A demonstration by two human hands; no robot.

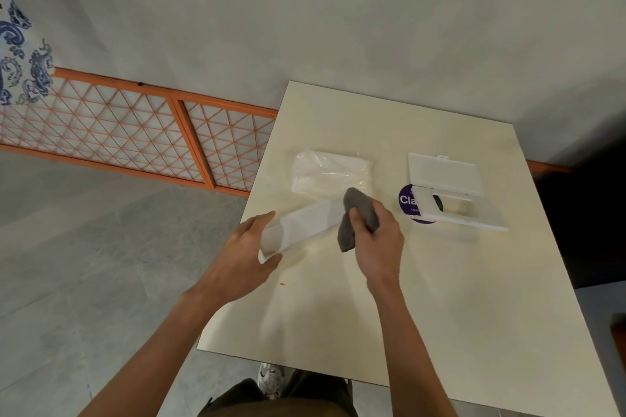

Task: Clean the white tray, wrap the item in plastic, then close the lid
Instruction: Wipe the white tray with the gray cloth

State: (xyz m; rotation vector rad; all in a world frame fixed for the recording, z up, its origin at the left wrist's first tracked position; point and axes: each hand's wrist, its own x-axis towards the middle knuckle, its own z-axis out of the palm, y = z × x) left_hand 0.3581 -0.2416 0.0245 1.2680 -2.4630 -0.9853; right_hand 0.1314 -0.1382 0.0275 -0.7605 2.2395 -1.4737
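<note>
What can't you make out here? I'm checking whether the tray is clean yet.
- Head view: the white tray has its ends covered by the left hand and by the grey cloth in the right hand; its surface is blurred.
- Head view: the purple label shows only "Cla"; the white box covers the rest.
- Head view: what the plastic bag holds is too washed out to tell.

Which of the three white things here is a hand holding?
The long white tray, gripped by the left hand; no hand holds the bagged pack or open case.
</note>
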